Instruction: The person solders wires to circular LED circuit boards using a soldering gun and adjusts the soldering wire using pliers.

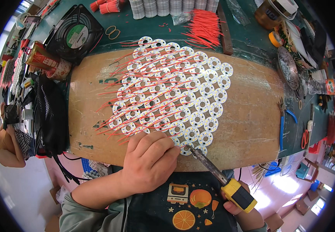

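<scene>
Rows of round white LED circuit boards (202,104), each with a hole in the middle, cover the centre of a brown board. Thin red wires (117,102) run across many of them toward the left. My left hand (150,164) is closed at the near edge of the rows, its fingertips pinching what looks like a red wire beside a near disc; the fingers hide most of it. In my right hand (233,207) is a yellow-handled soldering iron (240,194), its tip on or just over a near disc (186,148).
The brown board (248,112) lies on a green table. A black fan (74,34), stacked discs (167,7) and a red wire pile (203,28) lie beyond it. Blue-handled pliers (281,131) and a metal dish (288,67) are at right. Another person (5,143) sits far left.
</scene>
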A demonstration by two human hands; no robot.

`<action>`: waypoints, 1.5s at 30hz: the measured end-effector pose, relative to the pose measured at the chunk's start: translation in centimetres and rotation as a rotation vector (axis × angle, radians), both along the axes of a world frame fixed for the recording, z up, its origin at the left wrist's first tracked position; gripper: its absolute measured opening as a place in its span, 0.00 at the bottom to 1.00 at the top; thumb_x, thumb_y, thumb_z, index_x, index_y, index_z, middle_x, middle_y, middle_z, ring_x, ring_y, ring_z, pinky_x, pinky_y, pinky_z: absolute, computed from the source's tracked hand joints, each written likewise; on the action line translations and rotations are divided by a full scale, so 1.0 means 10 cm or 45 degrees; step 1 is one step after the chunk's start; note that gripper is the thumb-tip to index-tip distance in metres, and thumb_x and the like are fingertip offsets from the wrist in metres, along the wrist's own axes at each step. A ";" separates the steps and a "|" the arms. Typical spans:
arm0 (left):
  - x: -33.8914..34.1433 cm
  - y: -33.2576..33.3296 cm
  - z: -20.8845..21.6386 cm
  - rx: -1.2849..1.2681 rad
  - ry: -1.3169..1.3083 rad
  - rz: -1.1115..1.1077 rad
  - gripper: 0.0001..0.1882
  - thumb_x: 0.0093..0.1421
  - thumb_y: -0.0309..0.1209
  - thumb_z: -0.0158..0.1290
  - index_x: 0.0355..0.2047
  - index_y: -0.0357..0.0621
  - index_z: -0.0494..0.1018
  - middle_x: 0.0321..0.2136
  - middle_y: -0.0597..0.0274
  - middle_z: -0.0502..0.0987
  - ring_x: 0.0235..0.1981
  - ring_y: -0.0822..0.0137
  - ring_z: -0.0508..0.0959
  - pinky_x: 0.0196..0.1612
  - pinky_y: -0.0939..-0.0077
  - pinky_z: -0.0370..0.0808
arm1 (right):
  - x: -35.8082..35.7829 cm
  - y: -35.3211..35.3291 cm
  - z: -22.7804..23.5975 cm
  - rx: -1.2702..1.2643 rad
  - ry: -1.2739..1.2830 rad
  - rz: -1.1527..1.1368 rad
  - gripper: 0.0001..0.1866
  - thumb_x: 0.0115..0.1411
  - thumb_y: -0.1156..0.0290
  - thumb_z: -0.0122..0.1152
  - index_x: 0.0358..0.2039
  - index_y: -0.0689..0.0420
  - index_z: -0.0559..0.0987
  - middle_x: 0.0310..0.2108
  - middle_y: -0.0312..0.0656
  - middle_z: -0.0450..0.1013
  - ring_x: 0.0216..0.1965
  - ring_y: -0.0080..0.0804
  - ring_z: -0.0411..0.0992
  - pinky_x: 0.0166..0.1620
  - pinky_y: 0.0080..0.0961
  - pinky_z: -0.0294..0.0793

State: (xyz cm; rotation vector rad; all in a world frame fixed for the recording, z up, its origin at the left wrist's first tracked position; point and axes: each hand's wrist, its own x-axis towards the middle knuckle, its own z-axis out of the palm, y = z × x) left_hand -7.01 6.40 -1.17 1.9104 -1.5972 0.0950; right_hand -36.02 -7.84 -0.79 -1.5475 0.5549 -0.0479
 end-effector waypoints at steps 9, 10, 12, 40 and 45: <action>0.00 0.00 -0.01 -0.007 0.006 0.005 0.16 0.39 0.24 0.61 0.33 0.43 0.78 0.36 0.64 0.75 0.42 0.62 0.77 0.44 0.65 0.69 | -0.01 0.01 0.00 -0.014 -0.011 -0.034 0.24 0.49 0.52 0.70 0.36 0.61 0.80 0.25 0.43 0.75 0.22 0.39 0.74 0.26 0.29 0.71; 0.00 0.00 -0.01 -0.005 0.007 0.005 0.16 0.39 0.24 0.61 0.33 0.43 0.78 0.36 0.63 0.75 0.42 0.62 0.77 0.44 0.65 0.69 | -0.02 0.02 0.00 0.003 0.006 -0.065 0.25 0.49 0.51 0.71 0.35 0.61 0.80 0.24 0.42 0.75 0.21 0.39 0.74 0.25 0.29 0.70; 0.00 -0.01 0.02 0.006 0.023 0.011 0.16 0.39 0.23 0.62 0.33 0.44 0.79 0.36 0.64 0.75 0.40 0.61 0.77 0.43 0.64 0.70 | -0.03 0.04 0.00 0.024 -0.003 -0.114 0.26 0.49 0.49 0.70 0.34 0.60 0.80 0.23 0.41 0.73 0.21 0.38 0.72 0.25 0.29 0.68; 0.01 -0.05 0.08 0.073 0.045 0.016 0.15 0.43 0.23 0.65 0.33 0.45 0.79 0.36 0.64 0.75 0.40 0.60 0.76 0.42 0.64 0.69 | -0.05 -0.04 -0.08 0.029 -0.028 -0.004 0.29 0.50 0.48 0.69 0.41 0.62 0.81 0.25 0.40 0.75 0.24 0.35 0.75 0.28 0.25 0.72; 0.00 -0.04 0.06 0.064 0.024 -0.002 0.16 0.41 0.23 0.65 0.34 0.47 0.79 0.36 0.65 0.74 0.39 0.61 0.76 0.41 0.65 0.68 | -0.04 -0.04 -0.08 -0.008 -0.014 0.009 0.28 0.49 0.48 0.70 0.40 0.61 0.81 0.26 0.40 0.76 0.24 0.36 0.76 0.28 0.25 0.72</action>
